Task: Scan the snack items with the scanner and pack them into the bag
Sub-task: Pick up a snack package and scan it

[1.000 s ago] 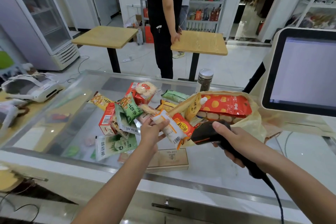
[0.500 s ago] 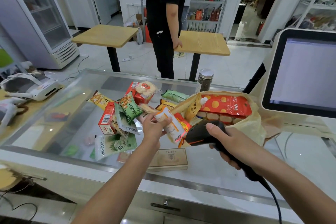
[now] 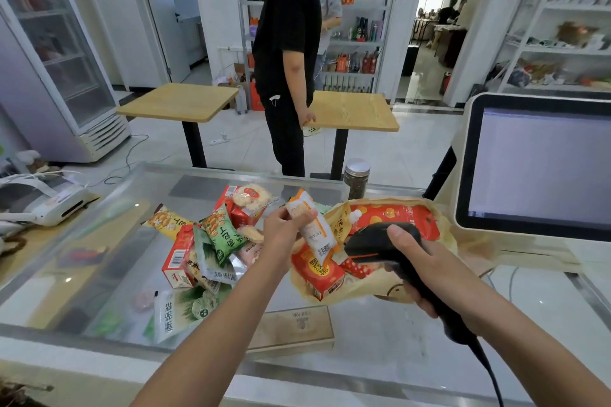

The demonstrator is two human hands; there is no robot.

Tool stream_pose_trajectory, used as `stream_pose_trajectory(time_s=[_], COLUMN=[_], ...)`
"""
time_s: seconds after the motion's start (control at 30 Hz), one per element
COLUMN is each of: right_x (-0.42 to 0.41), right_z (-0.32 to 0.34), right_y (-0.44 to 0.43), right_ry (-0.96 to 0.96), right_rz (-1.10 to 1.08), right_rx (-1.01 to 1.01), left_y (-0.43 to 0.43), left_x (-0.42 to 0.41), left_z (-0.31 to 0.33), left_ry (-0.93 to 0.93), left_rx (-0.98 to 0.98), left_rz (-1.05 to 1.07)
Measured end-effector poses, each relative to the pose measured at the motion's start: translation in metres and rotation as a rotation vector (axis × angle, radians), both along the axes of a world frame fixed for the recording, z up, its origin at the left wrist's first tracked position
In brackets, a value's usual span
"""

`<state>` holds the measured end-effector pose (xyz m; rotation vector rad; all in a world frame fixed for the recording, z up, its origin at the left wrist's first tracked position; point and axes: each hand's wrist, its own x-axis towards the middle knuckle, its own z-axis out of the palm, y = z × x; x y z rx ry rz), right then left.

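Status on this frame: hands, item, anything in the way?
Left hand pinches packet, barcode facing scanner. Right hand grips scanner. Bag open, snacks already inside. Nothing between packet and scanner.

- A single wide-angle camera, worn on the person's head, looks forward and down from behind the glass counter (image 3: 380, 340).
- Both forearms enter from the bottom edge and lie nearest the lens.
- The left hand (image 3: 282, 231) with its snack packet (image 3: 314, 235) and the right hand (image 3: 426, 261) with the scanner (image 3: 373, 238) sit near frame centre.
- The view faces across the counter into the shop. Wooden tables (image 3: 178, 102) and a standing person (image 3: 287, 43) fill the middle ground, with shelves (image 3: 360, 40) behind.
- The lens bends the edges: the fridge (image 3: 56, 69) at left and the monitor (image 3: 542, 168) at right lean outwards.
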<state>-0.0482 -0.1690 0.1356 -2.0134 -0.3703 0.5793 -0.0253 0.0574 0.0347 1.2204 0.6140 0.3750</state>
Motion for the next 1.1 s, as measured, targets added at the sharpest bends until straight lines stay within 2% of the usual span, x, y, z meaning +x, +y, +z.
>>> stream_pose_trajectory(time_s=[0.23,0.63,0.9,1.1], right_x=[0.002,0.013,0.006,-0.004], right_z=[-0.005,-0.028,-0.112,-0.139], right_y=[0.003,0.004,0.012,0.036], right_ry=[-0.02,0.025,0.252,0.175], right_rz=[-0.011,0.023,0.228,0.232], right_rx=[0.018,0.015,-0.181,-0.282], left_y=[-0.002,0.002,0.016,0.019], left_x=[0.017,0.015,-0.012,-0.027], left_z=[0.008,-0.005,-0.026,-0.042], left_ry=[0.048,0.066,-0.042,-0.103], left_rx=[0.098,0.075,-0.116,-0.152], left_rz=[-0.037,0.006,0.1,0.147])
